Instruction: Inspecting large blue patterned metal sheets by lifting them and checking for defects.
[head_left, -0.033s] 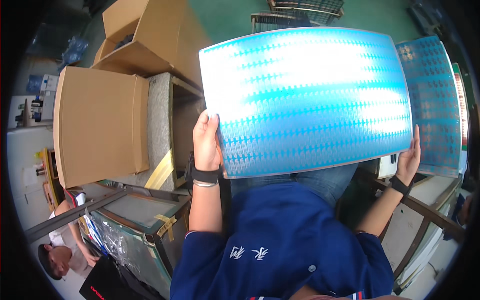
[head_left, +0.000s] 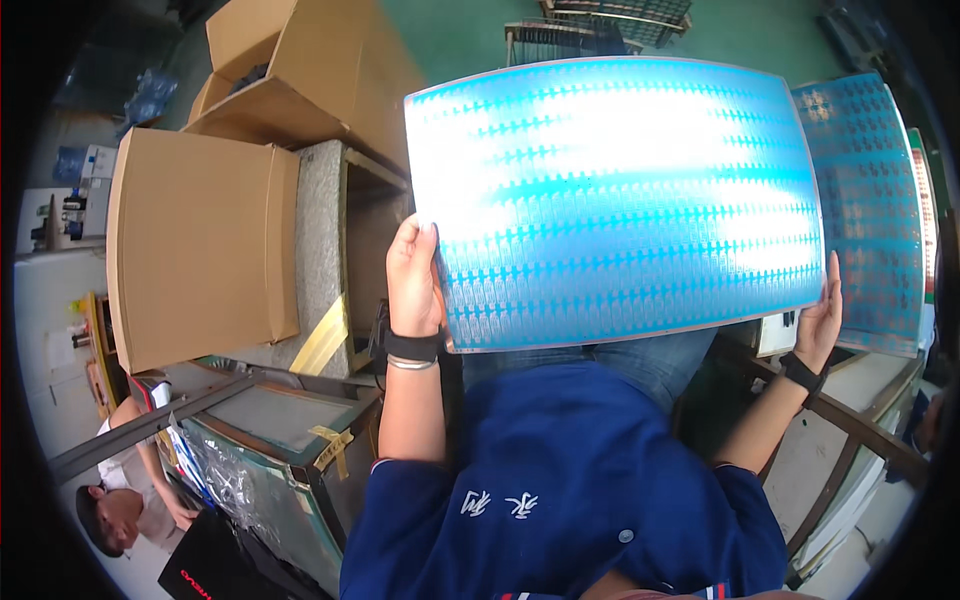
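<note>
The left hand (head_left: 412, 275) is clamped on the left edge of a blue patterned sheet (head_left: 620, 200), thumb on its upper face; the right hand (head_left: 820, 315) grips its right edge near the near corner. The sheet is held up in front of the person, just beyond the blue shirt (head_left: 590, 450). A second sheet (head_left: 870, 210) stands to the right, a carton (head_left: 200, 250) to the left.

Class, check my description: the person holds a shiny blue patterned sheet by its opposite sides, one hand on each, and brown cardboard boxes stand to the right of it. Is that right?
Not quite: the brown cardboard boxes stand to the left of the shiny blue patterned sheet, as the head view shows. The left hand and right hand do hold its opposite sides.
</note>
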